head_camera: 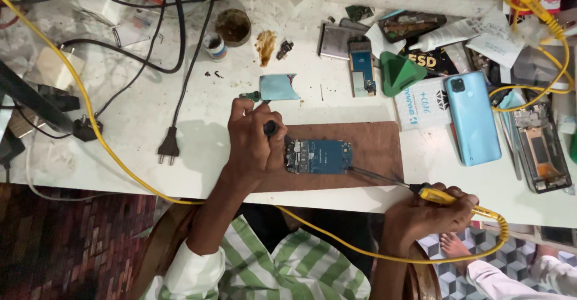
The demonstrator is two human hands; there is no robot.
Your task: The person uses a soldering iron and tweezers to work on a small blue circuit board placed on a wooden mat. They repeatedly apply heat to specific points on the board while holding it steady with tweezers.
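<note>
Blue circuit board (318,156) lies flat on a brown mat (372,146) near the table's (138,119) front edge, metal shields along its left end. I have my left hand (252,140) curled shut around a small dark tool (271,128), knuckles resting on the mat and touching the board's left end. My right hand (424,213) is wrapped closed on the yellow soldering iron (442,196), whose thin tip reaches the board's right edge. That hand hangs off the front edge, wrist bent inward. Its yellow cable (90,113) loops back toward the far left corner.
</note>
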